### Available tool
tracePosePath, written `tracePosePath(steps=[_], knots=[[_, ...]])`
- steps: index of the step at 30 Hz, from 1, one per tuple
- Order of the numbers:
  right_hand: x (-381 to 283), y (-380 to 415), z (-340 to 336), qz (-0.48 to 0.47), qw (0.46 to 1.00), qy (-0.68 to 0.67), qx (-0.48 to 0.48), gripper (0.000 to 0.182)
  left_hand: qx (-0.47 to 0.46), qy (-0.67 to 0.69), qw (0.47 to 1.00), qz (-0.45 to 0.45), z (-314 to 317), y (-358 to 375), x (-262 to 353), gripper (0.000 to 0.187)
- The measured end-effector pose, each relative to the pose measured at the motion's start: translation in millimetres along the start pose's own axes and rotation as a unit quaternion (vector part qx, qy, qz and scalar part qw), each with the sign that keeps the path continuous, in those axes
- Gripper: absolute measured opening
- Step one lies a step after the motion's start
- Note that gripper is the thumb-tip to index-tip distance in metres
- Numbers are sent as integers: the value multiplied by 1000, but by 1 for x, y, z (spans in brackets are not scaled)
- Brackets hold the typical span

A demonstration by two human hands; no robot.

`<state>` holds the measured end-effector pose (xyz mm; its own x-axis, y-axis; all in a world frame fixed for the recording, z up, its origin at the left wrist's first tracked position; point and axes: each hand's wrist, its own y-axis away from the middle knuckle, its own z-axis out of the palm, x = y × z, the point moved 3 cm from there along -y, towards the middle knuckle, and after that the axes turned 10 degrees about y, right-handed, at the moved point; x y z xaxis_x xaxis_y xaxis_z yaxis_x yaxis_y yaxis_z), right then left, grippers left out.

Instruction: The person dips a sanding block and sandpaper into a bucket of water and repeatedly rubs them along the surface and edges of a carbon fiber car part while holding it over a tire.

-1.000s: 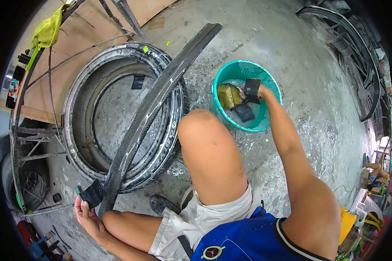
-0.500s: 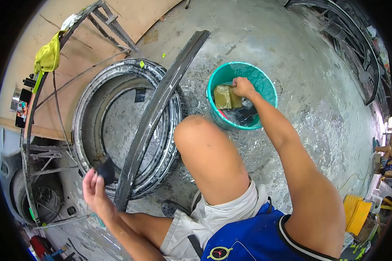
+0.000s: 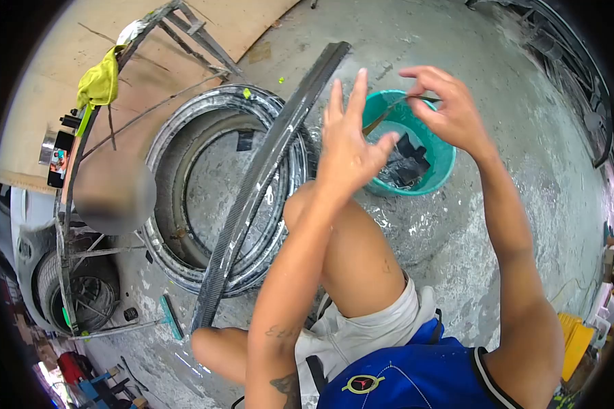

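Left hand (image 3: 348, 146) raised above the knee, fingers spread wide, holding nothing. Right hand (image 3: 447, 112) just beyond, thumb & fingers pinched on a thin brownish sheet (image 3: 389, 112), edge-on, over the teal plastic bucket (image 3: 443, 160); dark pieces lie w/ water inside. Long curved carbon-fibre strip (image 3: 266, 170) lies across stacked grey rings (image 3: 177, 170) to the left. Bare wet concrete floor (image 3: 498, 191) right of bucket.

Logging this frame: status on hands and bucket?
Left hand raised, fingers spread, empty. Right hand pinching a thin sheet above the round teal plastic bucket. Dark pads in its water. Nothing in the way.
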<state>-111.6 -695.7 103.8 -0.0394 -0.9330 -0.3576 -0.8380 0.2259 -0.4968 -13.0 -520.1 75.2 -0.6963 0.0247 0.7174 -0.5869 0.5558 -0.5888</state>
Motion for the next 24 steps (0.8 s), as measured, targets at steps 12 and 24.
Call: tracePosePath(steps=[12,24], knots=[[115,88,232,133,903,30,-408,36,138,194,933,-269,-211,35,-87,30],[178,48,232,85,972,128,-179,50,244,520,783,-240,-349,181,-66,21]])
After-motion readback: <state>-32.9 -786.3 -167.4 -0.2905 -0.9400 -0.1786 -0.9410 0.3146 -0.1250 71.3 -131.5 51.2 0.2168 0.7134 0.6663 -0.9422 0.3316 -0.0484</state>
